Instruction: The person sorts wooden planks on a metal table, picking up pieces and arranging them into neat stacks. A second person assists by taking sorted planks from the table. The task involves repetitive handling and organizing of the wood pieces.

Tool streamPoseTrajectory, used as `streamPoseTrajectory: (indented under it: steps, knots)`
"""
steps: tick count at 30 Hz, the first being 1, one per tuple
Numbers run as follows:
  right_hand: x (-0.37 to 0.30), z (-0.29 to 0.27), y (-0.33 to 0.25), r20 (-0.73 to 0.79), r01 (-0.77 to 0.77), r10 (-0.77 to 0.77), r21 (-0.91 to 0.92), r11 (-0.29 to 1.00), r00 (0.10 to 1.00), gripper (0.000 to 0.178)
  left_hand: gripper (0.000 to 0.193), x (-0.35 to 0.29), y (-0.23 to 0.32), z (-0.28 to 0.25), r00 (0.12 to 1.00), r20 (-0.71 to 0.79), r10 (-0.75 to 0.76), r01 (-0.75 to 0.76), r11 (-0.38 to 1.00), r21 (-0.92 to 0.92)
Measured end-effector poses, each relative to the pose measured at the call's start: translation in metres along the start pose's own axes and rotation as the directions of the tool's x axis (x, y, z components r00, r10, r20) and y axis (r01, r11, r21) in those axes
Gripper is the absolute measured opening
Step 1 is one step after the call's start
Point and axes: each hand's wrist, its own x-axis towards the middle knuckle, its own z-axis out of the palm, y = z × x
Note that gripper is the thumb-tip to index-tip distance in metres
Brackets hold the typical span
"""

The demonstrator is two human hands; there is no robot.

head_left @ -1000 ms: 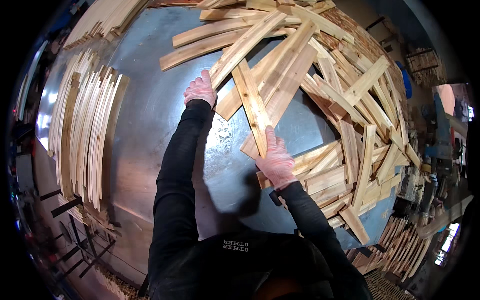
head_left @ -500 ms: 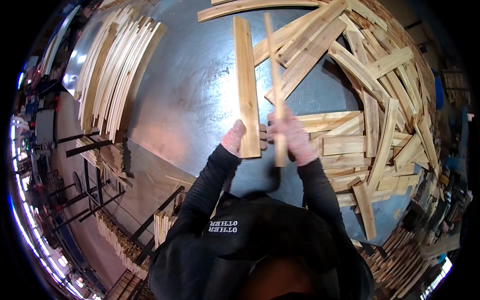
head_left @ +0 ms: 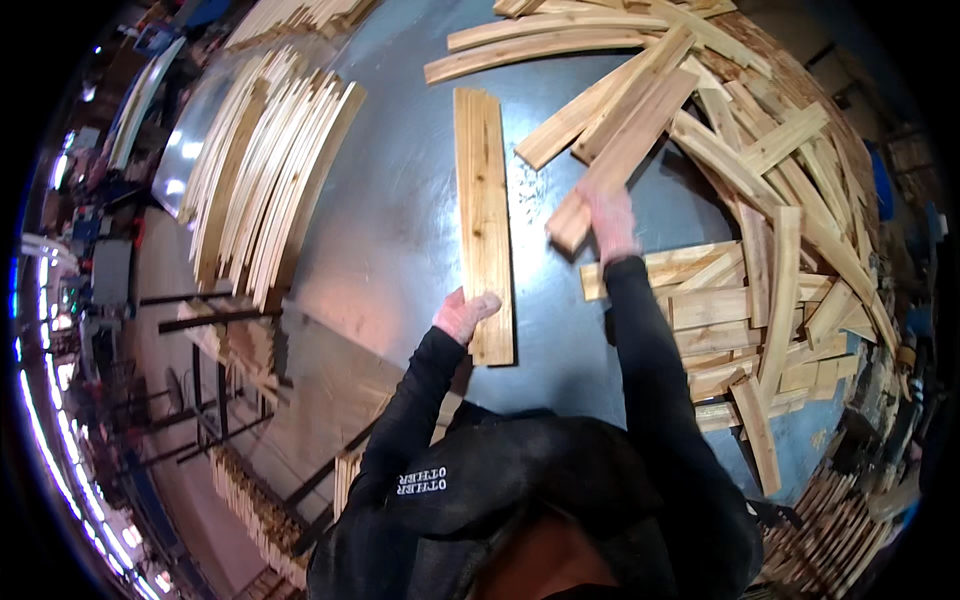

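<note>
Smooth grey metal faces the table in the head view, and a long board points away from the person above its middle. At the board's near end, the left hand grips it, thumb laid across the top face and the other fingers hidden. To the right of the board, the right hand touches the near end of a slanting plank; blur leaves it impossible to tell how far its fingers are closed. Slats lie packed side by side to the board's left. Right of the board spreads a criss-crossed heap of wood, and past its far end lie strips. Nearer and left of it stands a black frame.
</note>
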Motion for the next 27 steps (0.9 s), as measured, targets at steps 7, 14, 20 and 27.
streamPoseTrajectory:
  steps: [7, 14, 20, 27]
  knots:
    - [-0.152, 0.062, -0.014, 0.362, -0.025, -0.008, 0.089, 0.996, 0.932, 0.055, 0.049, 0.035, -0.027, -0.007, 0.977, 0.212, -0.034, 0.166, 0.743, -0.648]
    - [0.01, 0.059, -0.067, -0.252, 0.046, -0.176, -0.449, 0.892, 0.952, 0.085, 0.041, 0.037, -0.021, -0.029, 0.983, 0.171, -0.06, 0.106, 0.956, -0.274]
    - [0.13, 0.043, -0.064, -0.392, -0.268, 0.122, -0.341, 0.901, 0.912, 0.107, 0.047, 0.042, -0.008, -0.027, 0.984, 0.102, -0.149, 0.166, 0.969, -0.184]
    - [-0.128, 0.065, -0.045, 0.128, 0.19, -0.148, -0.436, 0.88, 0.981, 0.091, 0.054, 0.053, -0.035, -0.033, 0.975, 0.161, -0.153, 0.203, 0.91, -0.361]
